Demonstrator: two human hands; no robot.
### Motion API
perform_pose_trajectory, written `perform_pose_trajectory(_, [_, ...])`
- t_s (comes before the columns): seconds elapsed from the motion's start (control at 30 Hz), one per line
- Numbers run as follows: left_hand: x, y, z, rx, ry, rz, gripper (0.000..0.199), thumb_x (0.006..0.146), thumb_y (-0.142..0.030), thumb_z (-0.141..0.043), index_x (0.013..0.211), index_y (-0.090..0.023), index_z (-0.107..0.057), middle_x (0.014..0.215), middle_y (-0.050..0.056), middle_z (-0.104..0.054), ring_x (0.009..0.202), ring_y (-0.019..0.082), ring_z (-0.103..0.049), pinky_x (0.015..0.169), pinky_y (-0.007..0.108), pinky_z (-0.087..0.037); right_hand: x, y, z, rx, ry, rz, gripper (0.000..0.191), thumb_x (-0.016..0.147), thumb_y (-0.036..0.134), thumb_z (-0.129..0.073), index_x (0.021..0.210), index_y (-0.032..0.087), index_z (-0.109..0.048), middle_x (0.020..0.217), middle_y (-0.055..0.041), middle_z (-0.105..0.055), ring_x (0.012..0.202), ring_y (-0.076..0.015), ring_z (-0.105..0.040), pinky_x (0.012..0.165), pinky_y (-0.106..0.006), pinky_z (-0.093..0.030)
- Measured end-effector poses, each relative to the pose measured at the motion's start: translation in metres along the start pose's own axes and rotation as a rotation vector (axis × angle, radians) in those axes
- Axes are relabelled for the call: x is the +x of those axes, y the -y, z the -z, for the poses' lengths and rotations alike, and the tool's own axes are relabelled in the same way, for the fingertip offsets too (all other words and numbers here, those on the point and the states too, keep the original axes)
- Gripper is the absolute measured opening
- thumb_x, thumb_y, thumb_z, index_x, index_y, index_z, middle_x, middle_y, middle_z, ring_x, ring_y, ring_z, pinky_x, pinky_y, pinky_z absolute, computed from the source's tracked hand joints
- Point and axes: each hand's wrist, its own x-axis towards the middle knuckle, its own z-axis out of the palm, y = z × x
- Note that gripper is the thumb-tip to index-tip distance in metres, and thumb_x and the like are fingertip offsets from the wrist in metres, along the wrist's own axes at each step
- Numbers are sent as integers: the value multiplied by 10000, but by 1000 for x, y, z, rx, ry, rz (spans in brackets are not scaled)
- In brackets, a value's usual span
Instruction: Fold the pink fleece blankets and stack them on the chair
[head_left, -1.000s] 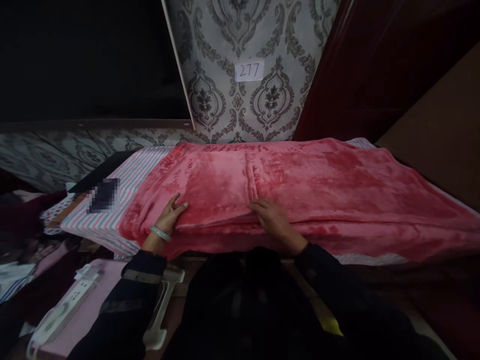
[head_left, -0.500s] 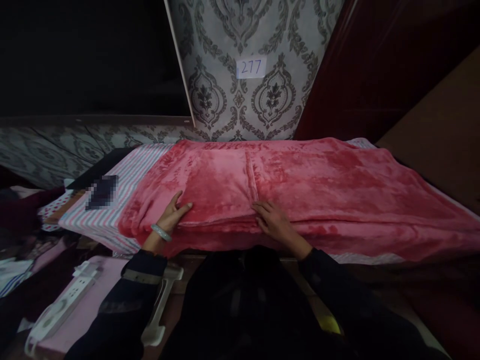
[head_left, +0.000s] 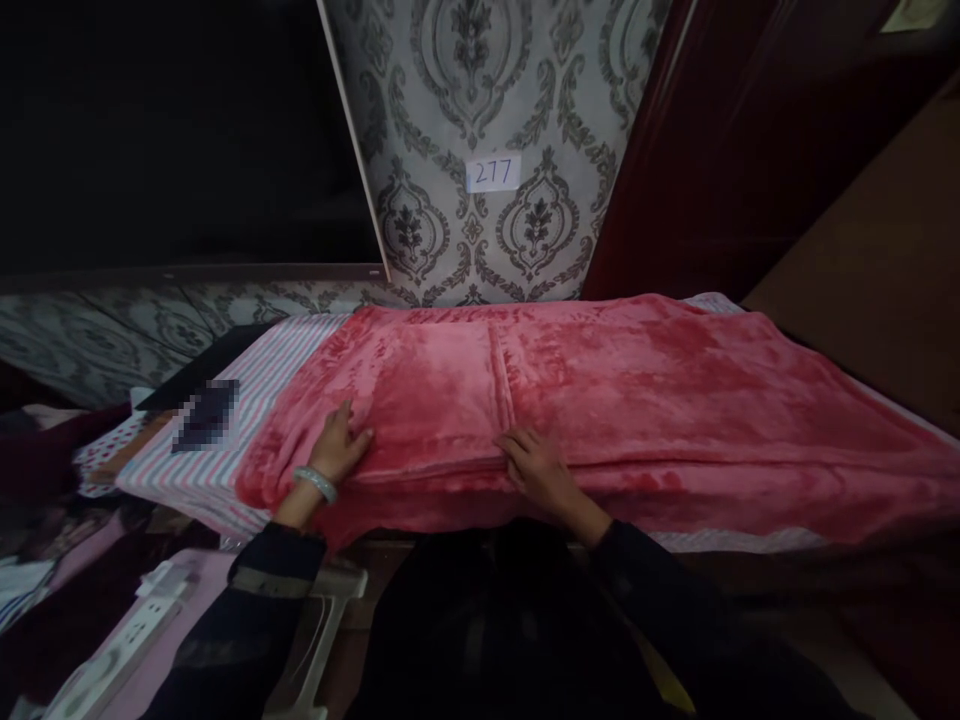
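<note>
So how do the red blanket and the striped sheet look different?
The blanket is mottled pinkish red; the sheet is pale with pink and blue-grey stripes. The blanket lies on top, while the sheet is underneath, showing mainly at the left end. The blanket looks plush, the sheet thinner. Both are fabric.

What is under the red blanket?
A striped cloth shows from under the red blanket at its left end; anything else beneath is covered and cannot be seen.

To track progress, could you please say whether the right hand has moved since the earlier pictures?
No, not noticeably: the right hand keeps its place below the 277 card, though the view shifted.
</note>
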Motion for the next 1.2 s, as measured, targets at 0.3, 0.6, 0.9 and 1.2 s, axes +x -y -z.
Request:
perform_pose_trajectory(0.3, [75, -139, -104, 533, 432, -391, 654, 926, -328, -513, 1531, -112, -386, 1620, 204, -346, 1523, 326, -277, 1231, 528, -224, -2, 8, -9, -33, -91, -52, 478, 833, 5, -515, 1240, 200, -672, 1125, -113, -676, 987, -262, -599, 836, -423, -551])
perform_pose_trajectory(0.6, [86, -148, -174, 708, 254, -344, 685, 1005, -488, -289, 1614, -175, -255, 1692, 162, -161, 1560, 375, -109, 1208, 659, -119, -12, 14, -9, 5, -172, -73, 474, 878, 54, -539, 1292, 254, -653, 1136, -87, -704, 948, -246, -608, 795, -400, -550])
perform_pose_trajectory(0.9, [135, -184, -156, 621, 282, -303, 531, 1012, -418, -330, 1455, -186, -509, 1522, 201, -482, 1403, 336, -458, 1122, 554, -364, 24, 12, 3, 21, -150, -9, 439, 958, 278, -560, 1386, 193, -604, 1390, -141, -630, 1390, -323, -471, 1097, -565, -435])
perform_pose_trajectory(1.2, [180, -169, -203, 637, 232, -437, 580, 974, -417, -363, 1506, -207, -459, 1617, 213, -348, 1505, 391, -296, 1147, 720, -188, 5, 13, -16, 2, -17, -9, 389, 1031, 333, -467, 1363, 179, -600, 1470, -62, -586, 1376, -198, -507, 1140, -370, -426])
